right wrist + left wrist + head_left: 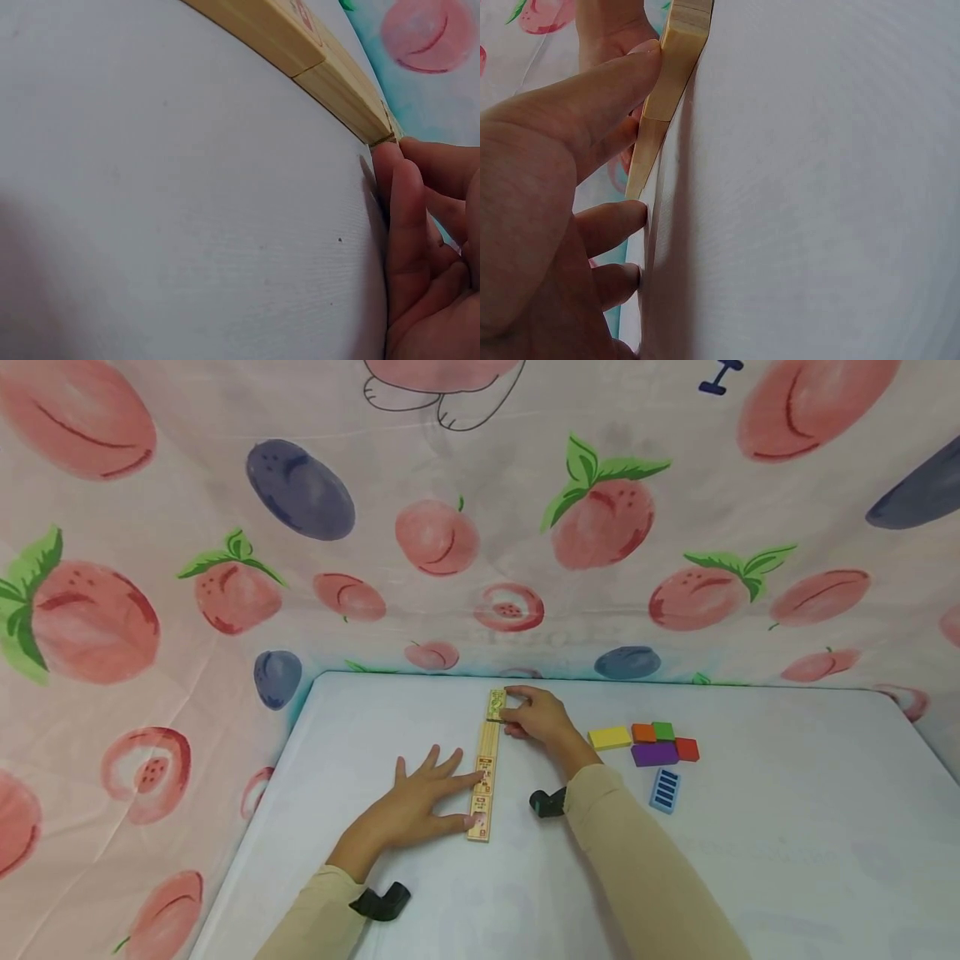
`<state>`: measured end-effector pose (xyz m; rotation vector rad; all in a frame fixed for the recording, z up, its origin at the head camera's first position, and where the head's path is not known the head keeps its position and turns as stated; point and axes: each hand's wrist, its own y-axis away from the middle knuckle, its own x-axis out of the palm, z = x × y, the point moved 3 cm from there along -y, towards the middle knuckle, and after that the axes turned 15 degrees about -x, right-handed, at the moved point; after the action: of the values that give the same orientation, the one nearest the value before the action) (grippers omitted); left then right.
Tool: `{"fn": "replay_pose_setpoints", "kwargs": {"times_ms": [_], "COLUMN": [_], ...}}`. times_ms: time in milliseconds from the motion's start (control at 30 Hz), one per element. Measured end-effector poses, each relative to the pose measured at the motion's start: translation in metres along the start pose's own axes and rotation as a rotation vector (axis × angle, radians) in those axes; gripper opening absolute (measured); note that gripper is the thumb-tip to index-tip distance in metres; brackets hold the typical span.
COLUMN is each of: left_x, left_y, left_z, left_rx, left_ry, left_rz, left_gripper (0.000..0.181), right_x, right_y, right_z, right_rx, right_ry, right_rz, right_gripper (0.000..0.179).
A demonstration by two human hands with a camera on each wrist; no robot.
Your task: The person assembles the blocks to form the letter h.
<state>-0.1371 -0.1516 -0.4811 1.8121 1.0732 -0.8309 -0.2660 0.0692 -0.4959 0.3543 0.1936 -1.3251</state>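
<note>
A line of flat wooden blocks runs away from the person in the head view: two printed blocks at the near end, a plain striped stretch, then a yellow-green printed block at the far end. My left hand has its fingers spread; thumb and index finger touch the near printed blocks. With thumb and index finger, my right hand pinches the yellow-green block at its right side. The wooden row shows side-on in the left wrist view. Fingers partly hide the far end of the row in the right wrist view.
Right of the right hand lie a yellow block, an orange block, a green block, a purple block and a red block. A blue slotted piece lies nearer. A fruit-printed cloth hangs behind the white table.
</note>
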Motion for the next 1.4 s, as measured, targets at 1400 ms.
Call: {"fn": "replay_pose_setpoints", "kwargs": {"times_ms": [1400], "left_x": [-0.0016], "left_y": [0.0017], "left_z": [-0.0033], "left_rx": [-0.013], "left_ry": [-0.002], "left_rz": [-0.009], "left_gripper": [0.066], "right_x": [0.0019], "right_y": [0.0004], "right_z": [-0.0021], "right_rx": [-0.061], "right_ry": [0.099], "right_rz": [0.007], "right_gripper": [0.054]}}
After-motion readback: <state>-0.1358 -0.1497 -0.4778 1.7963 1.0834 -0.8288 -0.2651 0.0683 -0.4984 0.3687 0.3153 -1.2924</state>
